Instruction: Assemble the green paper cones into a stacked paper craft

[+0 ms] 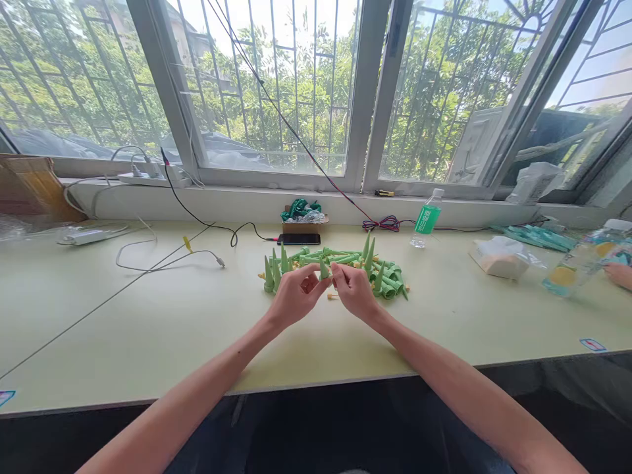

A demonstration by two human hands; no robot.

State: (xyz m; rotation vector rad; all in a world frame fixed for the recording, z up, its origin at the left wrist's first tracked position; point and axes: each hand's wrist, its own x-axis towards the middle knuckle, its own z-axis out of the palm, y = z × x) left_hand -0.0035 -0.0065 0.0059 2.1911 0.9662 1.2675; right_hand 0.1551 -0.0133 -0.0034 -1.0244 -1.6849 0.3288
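My left hand (295, 291) is closed on a small green plastic cone (323, 268), whose tip points up between thumb and fingers. Right beside it, my right hand (355, 291) is pinched at the cone's side; whatever lies between those fingertips is too small or hidden to make out. Behind both hands spreads a pile of green cones (393, 280), many lying on their sides. Several green cones (269, 275) stand upright at the left, and a few more stand at the right. A small yellow piece (332, 297) lies on the table just below my hands.
A black phone (299, 239) lies behind the pile, before a small box (302, 227) with green and silver wrappers. Further right stand a green-labelled bottle (426, 220), a tissue pack (500, 257) and a larger bottle (567, 270) near another person's hand (619, 275). Cables (168, 263) cross the left side.
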